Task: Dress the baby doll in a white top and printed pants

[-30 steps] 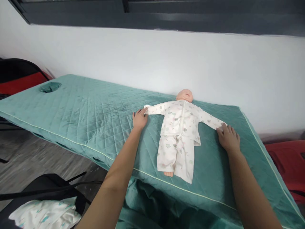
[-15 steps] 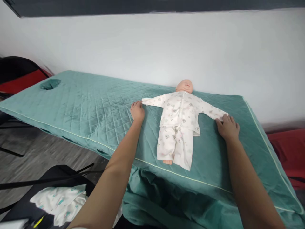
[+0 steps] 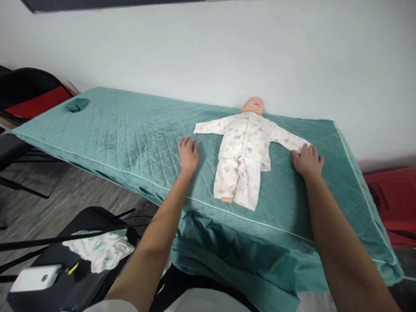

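Rests right hand (image 3: 307,161) at the end of one white sleeve (image 3: 287,138), touching it; cannot tell whether with a pinching grip or only a light press. Holds left hand (image 3: 189,155) just beside the other sleeve (image 3: 210,126), with a slack grip around nothing. Has the doll (image 3: 252,106) lying on its back near the wall (image 3: 156,52), on the green padded bed (image 3: 130,130), dressed in a patterned top (image 3: 240,136) and trousers (image 3: 225,175)

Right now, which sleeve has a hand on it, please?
The sleeve on the picture's right: the right hand touches its end, while the left hand is apart from the other sleeve.
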Available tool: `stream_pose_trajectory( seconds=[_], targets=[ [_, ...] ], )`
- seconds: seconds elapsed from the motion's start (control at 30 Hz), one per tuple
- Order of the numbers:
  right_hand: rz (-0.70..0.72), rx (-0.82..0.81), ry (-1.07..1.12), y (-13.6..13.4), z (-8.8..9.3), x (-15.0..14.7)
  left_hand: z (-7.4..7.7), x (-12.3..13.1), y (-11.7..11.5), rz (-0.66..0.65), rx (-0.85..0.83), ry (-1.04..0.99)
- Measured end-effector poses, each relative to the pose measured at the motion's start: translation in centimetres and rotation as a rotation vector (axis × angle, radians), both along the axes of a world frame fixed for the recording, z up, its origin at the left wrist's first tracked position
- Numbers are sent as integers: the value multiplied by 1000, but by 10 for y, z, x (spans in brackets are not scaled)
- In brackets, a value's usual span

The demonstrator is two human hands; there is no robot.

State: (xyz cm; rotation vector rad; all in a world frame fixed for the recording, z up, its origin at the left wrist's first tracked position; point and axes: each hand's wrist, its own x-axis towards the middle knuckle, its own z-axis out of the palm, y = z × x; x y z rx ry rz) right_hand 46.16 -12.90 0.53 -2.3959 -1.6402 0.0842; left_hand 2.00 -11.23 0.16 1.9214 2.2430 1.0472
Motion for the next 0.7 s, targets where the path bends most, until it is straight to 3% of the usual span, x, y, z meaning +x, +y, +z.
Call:
stream_pose_trajectory(
  seconds=[0.13,0.17,0.2,0.27,0.3,0.4,0.5,0.6,0.7],
  targets=[
    [39,-8,7,-1,1,2,-15,12,-134,-71,193,-130],
    [40,-13,3,-1,1,2,-21,15,-170,-170,222,-148],
    [34,-14,0,-1,1,2,-27,18,-203,-349,211,-138],
    [33,-5,1,-1,2,1,-38,23,-256,-775,70,-68],
    [33,2,4,-1,3,1,-41,25,-275,-877,-52,-52],
    [20,-1,20,-3,5,-2,-45,29,-302,-959,-421,6],
    [0,-10,56,-17,6,-9,-39,31,-307,-1044,-610,96],
    [42,72,113,-52,5,-28,-24,27,-314,-1140,-689,121],
    [156,213,170,-108,8,-61,-6,17,-330,-1151,-734,86]
  ],
)
